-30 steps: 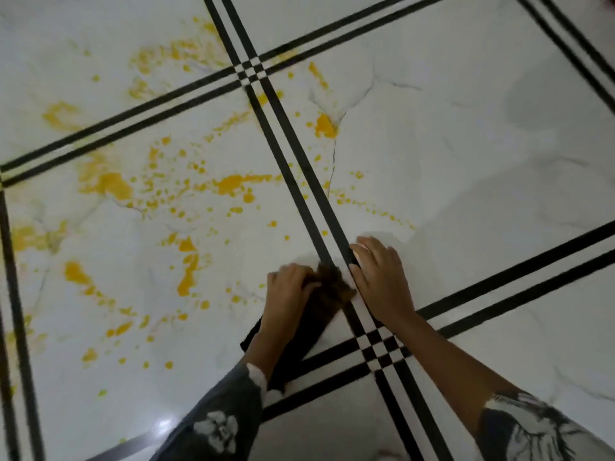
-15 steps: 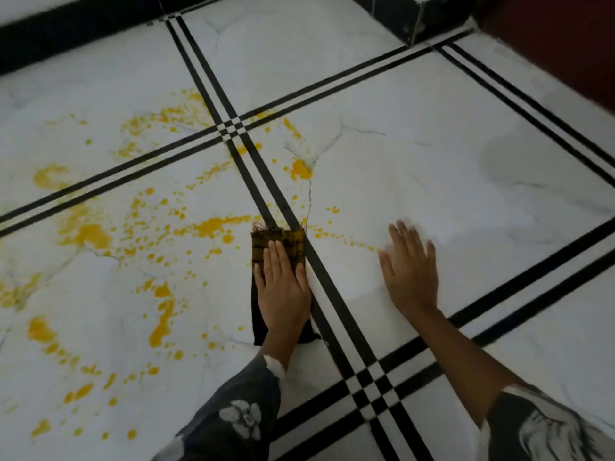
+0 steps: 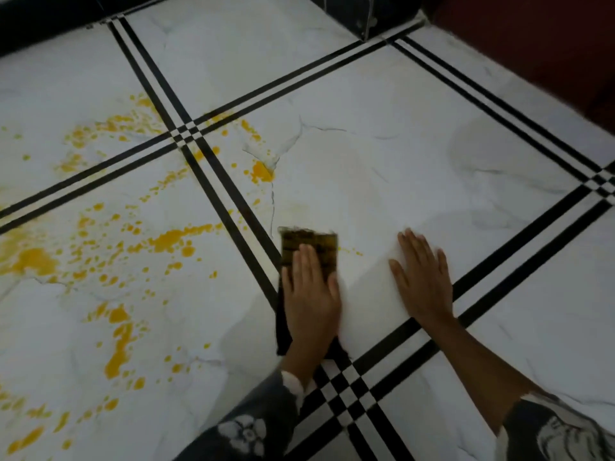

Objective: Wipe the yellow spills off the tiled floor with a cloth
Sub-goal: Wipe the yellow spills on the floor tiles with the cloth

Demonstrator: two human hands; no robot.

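A dark cloth (image 3: 317, 246) with a yellow-stained far end lies flat on the white marble-look tiled floor (image 3: 416, 161), just right of a black double stripe. My left hand (image 3: 311, 294) presses flat on the cloth, fingers stretched forward. My right hand (image 3: 422, 277) rests flat on the bare tile to the right, fingers spread, holding nothing. Yellow spills (image 3: 173, 239) spatter the tiles to the left, with a big blot (image 3: 33, 259) at the far left, a streak (image 3: 118, 347) lower down and a blob (image 3: 261, 171) ahead of the cloth. A few small drops (image 3: 352, 251) lie right of the cloth.
Black double stripes cross the floor and meet in a checkered crossing (image 3: 346, 390) near my left wrist. A dark block (image 3: 376, 15) stands at the far edge, with a dark red surface (image 3: 539, 51) at the far right. A black skirting (image 3: 50, 18) runs along the far left.
The cloth went from bunched between both hands to spread flat under my left hand, then slid right across the black stripe. My right hand let go and settled flat on the tile.
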